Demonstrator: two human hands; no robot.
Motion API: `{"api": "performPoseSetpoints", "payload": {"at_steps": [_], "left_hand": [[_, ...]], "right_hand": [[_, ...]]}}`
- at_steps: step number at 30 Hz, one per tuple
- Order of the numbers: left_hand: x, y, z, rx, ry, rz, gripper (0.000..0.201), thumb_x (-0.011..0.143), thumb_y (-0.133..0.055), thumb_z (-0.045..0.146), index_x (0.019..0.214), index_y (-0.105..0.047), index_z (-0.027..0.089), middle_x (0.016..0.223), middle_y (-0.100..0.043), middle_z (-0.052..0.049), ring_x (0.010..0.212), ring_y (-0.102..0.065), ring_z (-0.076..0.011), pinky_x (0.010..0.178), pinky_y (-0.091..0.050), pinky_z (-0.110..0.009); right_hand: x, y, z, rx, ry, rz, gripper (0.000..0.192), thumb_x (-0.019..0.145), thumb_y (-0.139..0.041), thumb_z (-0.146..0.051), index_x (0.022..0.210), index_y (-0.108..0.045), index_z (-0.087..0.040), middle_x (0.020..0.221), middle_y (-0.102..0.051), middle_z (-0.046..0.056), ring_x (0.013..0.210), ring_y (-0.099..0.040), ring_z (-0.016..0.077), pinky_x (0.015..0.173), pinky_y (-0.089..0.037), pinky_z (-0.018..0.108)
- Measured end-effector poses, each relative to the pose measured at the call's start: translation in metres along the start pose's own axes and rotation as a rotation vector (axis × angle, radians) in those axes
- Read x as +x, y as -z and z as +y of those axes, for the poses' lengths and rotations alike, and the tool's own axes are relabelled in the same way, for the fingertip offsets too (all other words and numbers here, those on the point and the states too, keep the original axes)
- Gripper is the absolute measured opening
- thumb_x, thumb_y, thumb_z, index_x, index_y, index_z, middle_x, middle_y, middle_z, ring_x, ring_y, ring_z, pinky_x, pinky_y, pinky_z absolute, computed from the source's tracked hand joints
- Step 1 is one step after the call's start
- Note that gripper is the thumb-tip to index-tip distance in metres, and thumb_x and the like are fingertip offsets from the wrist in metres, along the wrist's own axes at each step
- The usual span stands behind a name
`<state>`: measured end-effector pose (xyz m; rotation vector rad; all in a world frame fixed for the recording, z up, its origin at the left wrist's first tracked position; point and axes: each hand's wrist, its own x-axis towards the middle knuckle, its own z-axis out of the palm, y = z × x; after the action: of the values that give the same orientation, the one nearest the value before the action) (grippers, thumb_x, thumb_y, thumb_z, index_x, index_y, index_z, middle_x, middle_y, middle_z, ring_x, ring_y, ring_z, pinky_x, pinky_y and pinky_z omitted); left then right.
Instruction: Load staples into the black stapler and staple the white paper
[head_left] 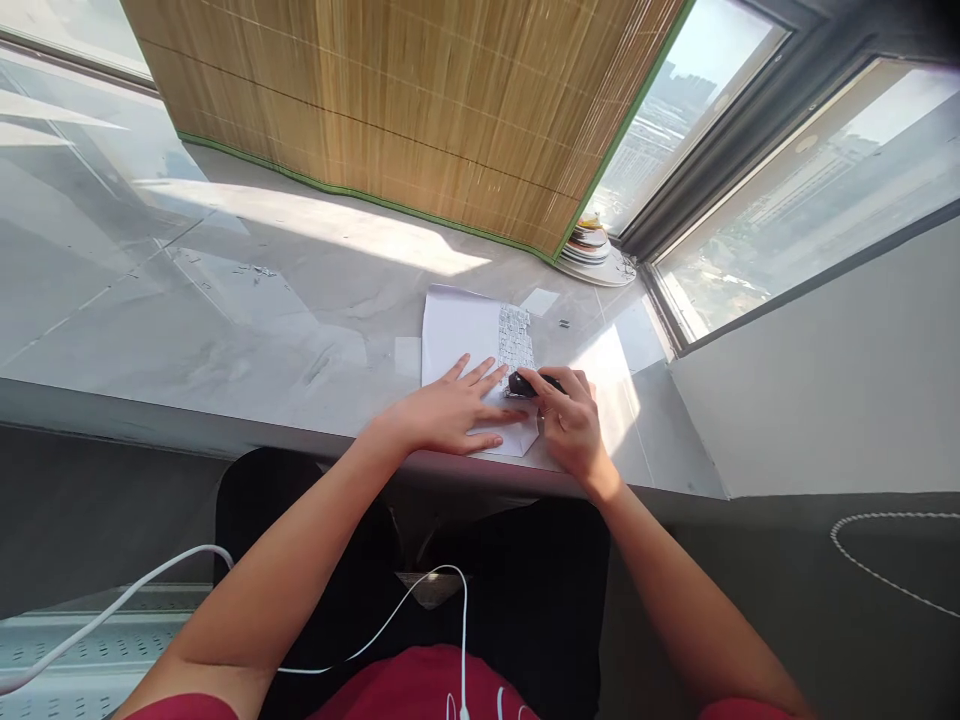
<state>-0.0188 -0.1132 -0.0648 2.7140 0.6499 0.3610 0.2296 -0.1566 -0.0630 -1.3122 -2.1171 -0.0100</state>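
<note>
The left hand (450, 410) lies flat, fingers spread, pressing the white sheet of paper (469, 345); the right hand (570, 420) pinches a small black marker-like object (529, 384) against the paper's densely written patch; both rest on the pale grey stone surface (247, 300).

You have two hands at the sill: one left hand (450, 410), one right hand (571, 425). One sheet of paper (461, 330), one dark stamp (525, 384), one stack of plates (589, 245), one bamboo blind (420, 100), one white cable (150, 580).
</note>
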Motion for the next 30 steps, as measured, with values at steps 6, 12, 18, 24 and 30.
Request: {"api": "performPoseSetpoints", "payload": {"at_steps": [6,12,18,24,30], "left_hand": [[-0.002,0.001,-0.002,0.012,0.005,0.052,0.049,0.099,-0.061,0.056,0.146,-0.062,0.041,0.173,-0.032,-0.002,0.161,-0.025,-0.0353,0.131,-0.012,-0.061],[-0.003,0.002,-0.003,0.109,0.039,0.137,0.038,0.106,-0.051,0.04,0.134,-0.071,0.024,0.152,-0.06,-0.013,0.147,-0.05,-0.0294,0.128,-0.024,-0.06],[-0.003,0.0,-0.006,0.075,0.08,0.161,0.034,0.105,-0.053,0.038,0.129,-0.074,0.025,0.148,-0.065,-0.009,0.141,-0.056,-0.0271,0.124,-0.032,-0.058],[-0.003,0.0,-0.008,0.137,0.064,0.252,0.031,0.104,-0.055,0.038,0.117,-0.08,0.026,0.139,-0.069,-0.007,0.126,-0.061,-0.029,0.112,-0.044,-0.05],[-0.004,0.003,-0.007,0.203,0.013,0.327,0.025,0.103,-0.057,0.034,0.109,-0.08,0.026,0.121,-0.073,-0.007,0.107,-0.065,-0.0236,0.095,-0.048,-0.042]], "right_hand": [[0.002,-0.002,0.008,0.091,-0.196,0.201,0.046,0.099,-0.05,-0.017,0.137,-0.07,-0.033,0.113,-0.069,0.007,0.105,-0.061,0.0259,0.094,-0.055,0.049],[0.002,-0.007,0.006,0.062,-0.304,0.3,0.042,0.099,-0.055,-0.025,0.139,-0.069,-0.023,0.11,-0.071,0.011,0.107,-0.064,0.0272,0.097,-0.054,0.051],[0.004,-0.008,0.004,0.053,-0.399,0.273,0.042,0.094,-0.061,-0.027,0.135,-0.068,-0.018,0.117,-0.073,0.014,0.107,-0.069,0.0282,0.096,-0.055,0.047],[0.001,-0.007,0.005,0.005,-0.454,0.251,0.035,0.09,-0.061,-0.024,0.123,-0.07,-0.021,0.114,-0.076,0.011,0.105,-0.07,0.0289,0.093,-0.054,0.044],[0.03,-0.01,-0.017,-0.069,-0.495,0.425,0.037,0.093,-0.057,-0.025,0.129,-0.063,-0.018,0.121,-0.071,0.016,0.113,-0.066,0.0308,0.091,-0.052,0.04]]}}
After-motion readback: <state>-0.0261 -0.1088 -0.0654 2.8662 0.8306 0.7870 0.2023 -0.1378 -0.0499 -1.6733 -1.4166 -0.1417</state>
